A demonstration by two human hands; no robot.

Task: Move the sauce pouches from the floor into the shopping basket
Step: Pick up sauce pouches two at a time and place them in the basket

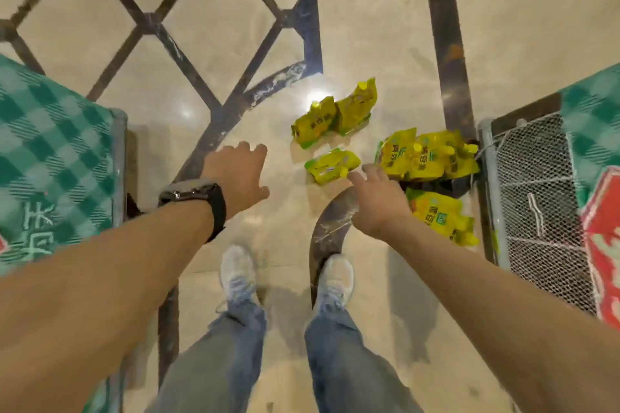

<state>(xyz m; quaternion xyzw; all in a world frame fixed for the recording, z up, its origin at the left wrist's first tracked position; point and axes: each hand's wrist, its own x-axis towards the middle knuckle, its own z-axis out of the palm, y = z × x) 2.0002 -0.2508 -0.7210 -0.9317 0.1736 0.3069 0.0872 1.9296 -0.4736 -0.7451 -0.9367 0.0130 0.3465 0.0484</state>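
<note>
Sauce pouches are all lying on the shiny tiled floor (385, 27). Left grip (236, 174) and right grip (377, 201) are hovering with fingers spread, holding nothing. A heap (426, 157) is sitting just right of the right grip's fingertips. A pair (335, 114) is lying farther ahead, caps pointing away. One single pouch (332, 165) is lying crosswise right at those fingertips.

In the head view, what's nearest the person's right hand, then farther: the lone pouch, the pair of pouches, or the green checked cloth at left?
From the right hand:
1. Lone pouch, at its fingertips.
2. Pair of pouches, farther ahead.
3. Green checked cloth, far left.
</note>
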